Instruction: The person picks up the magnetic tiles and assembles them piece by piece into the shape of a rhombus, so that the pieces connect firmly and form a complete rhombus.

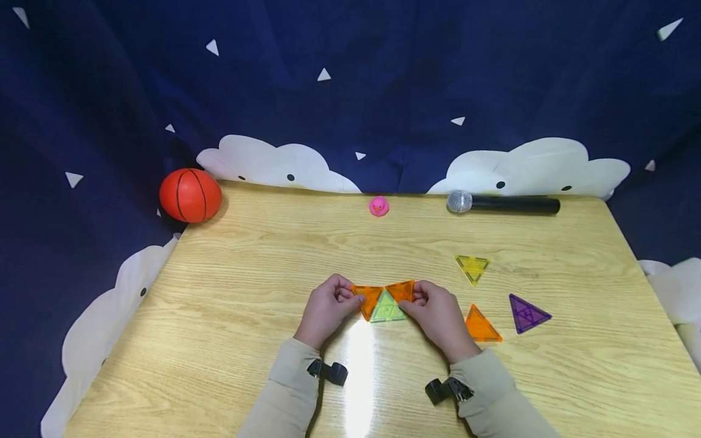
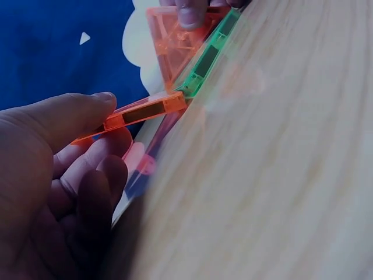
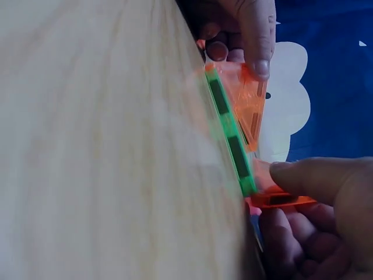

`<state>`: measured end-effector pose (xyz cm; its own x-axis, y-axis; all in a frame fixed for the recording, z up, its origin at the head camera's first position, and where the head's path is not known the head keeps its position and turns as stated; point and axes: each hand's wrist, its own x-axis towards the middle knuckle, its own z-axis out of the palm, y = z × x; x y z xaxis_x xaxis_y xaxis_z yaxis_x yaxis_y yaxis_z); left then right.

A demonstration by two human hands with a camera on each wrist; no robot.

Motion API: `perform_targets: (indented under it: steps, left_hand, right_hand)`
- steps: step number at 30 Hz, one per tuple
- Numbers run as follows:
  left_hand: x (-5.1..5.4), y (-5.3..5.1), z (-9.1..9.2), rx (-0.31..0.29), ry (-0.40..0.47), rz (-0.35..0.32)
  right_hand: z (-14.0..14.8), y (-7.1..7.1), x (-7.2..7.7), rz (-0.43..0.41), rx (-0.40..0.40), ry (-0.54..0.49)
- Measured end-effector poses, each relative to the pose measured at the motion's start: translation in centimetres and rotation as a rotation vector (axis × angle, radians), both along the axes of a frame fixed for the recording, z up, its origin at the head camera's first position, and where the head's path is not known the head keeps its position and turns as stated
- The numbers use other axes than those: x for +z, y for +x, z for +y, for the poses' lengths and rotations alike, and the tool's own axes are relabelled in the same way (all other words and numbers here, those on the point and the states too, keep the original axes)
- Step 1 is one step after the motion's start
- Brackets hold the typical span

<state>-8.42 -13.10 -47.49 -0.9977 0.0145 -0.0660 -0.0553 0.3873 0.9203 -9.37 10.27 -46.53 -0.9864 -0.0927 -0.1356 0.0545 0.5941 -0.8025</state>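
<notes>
Between the left hand (image 1: 327,309) and right hand (image 1: 440,313), the head view shows a green tile (image 1: 387,310) on the bench (image 1: 263,255), an orange tile by either hand's fingers. From the left wrist, the left fingers pinch the left orange tile (image 2: 145,112), aslant, its inner corner at the green one. From the right wrist, the right fingers likewise pinch the right orange tile (image 3: 282,200). All look light, stiff, rather slippery; outer edges probably offer the best hold.
</notes>
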Motion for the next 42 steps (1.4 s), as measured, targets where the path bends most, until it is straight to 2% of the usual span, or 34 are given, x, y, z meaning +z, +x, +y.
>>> perform_targets:
  steps: [5,10,16,21,29,42]
  left_hand:
    - [-0.2,-0.1,0.2,0.003,0.013,0.035]
    - [-0.6,-0.2,0.5,0.012,-0.014,0.101]
    - [-0.8,-0.1,0.9,0.018,-0.041,0.149]
    - [-0.9,0.0,1.4,-0.001,-0.057,0.151]
    - [-0.9,0.3,2.2,-0.080,-0.182,0.174]
    - [-0.7,0.2,2.5,-0.089,-0.150,0.145]
  right_hand:
    - [-0.1,0.3,-0.3,0.038,-0.029,-0.027]
    - [-0.3,0.4,-0.7,0.058,-0.046,-0.036]
    - [-0.4,0.5,-1.1,0.067,-0.062,-0.034]
    - [-0.4,0.6,-1.5,0.096,-0.063,-0.056]
    - [-0.3,1.0,-1.9,0.168,-0.038,-0.071]
    - [-0.4,1.1,-1.8,0.168,-0.019,-0.061]
